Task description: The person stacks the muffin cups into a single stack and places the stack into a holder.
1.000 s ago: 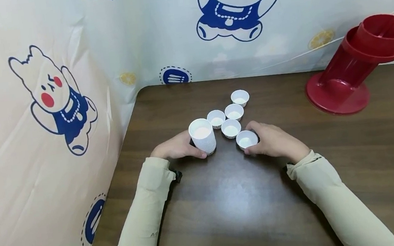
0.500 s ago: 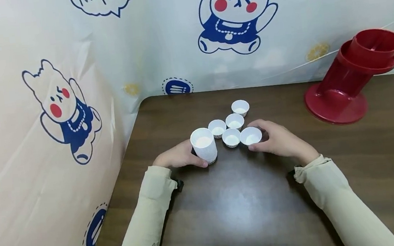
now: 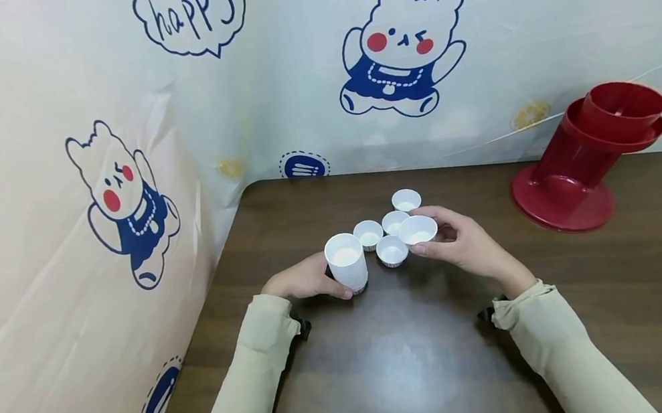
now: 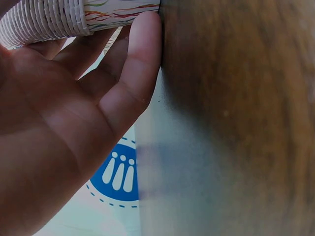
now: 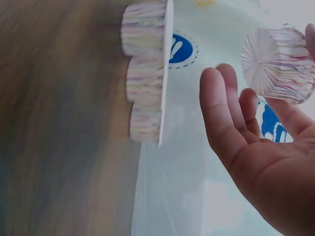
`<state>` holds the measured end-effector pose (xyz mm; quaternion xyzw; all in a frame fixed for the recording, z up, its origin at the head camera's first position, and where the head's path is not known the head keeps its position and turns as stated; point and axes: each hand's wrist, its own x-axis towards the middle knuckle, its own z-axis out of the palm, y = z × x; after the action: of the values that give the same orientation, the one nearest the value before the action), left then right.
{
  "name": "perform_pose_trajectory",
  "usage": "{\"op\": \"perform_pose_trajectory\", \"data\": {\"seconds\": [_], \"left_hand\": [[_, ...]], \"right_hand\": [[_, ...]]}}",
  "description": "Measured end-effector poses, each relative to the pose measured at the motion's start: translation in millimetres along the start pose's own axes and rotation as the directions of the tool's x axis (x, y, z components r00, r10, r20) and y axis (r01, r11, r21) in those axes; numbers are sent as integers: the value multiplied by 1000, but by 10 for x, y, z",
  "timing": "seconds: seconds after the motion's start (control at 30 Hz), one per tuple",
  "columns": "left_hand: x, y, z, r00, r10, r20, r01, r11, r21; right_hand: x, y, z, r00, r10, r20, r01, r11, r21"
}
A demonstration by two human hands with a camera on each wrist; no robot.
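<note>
In the head view my left hand (image 3: 305, 280) holds a tall stack of white paper baking cups (image 3: 347, 267) upright on the table. The left wrist view shows nested rims and coloured streaks on the stack (image 4: 44, 22), with fingers (image 4: 142, 54) around its base. My right hand (image 3: 471, 245) pinches one baking cup (image 3: 418, 231), raised, between thumb and fingers. From the right wrist, the pleated underside of this cup (image 5: 275, 64) shows. It overlaps the group of single cups in the head view: a left one (image 3: 368, 236), a front one (image 3: 392, 252), a partly covered one (image 3: 392, 222) and a back one (image 3: 406, 200).
A dark wooden table (image 3: 349, 379) lies under everything. At its back right stands a red plastic holder (image 3: 581, 167) with a wide round base, slanting right. A printed cloth (image 3: 292, 69) hangs behind and at the left, along the table's edges.
My right hand has lifted the baking cup from beside the front cup and carried it back over the group. The left hand stays at the stack. The head view has tilted up.
</note>
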<state>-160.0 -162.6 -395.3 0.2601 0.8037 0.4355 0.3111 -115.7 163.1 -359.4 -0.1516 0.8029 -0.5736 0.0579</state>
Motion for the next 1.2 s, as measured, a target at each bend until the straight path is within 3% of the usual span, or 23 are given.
{"op": "perform_pose_trajectory", "data": {"seconds": [0.33,0.67,1.2], "left_hand": [[-22,-22,26,1000,4,4,-4,1000,3],[-10,-20,-11,999,32,-6,-31,999,28],[3,-44,-46,999,24,24,-23,1000,-12]], "right_hand": [[24,-233,250,999,-32,-12,32,999,21],[252,-583,521,995,-101,20,101,995,-11],[297,-537,742,998,-45,50,46,999,-19]]}}
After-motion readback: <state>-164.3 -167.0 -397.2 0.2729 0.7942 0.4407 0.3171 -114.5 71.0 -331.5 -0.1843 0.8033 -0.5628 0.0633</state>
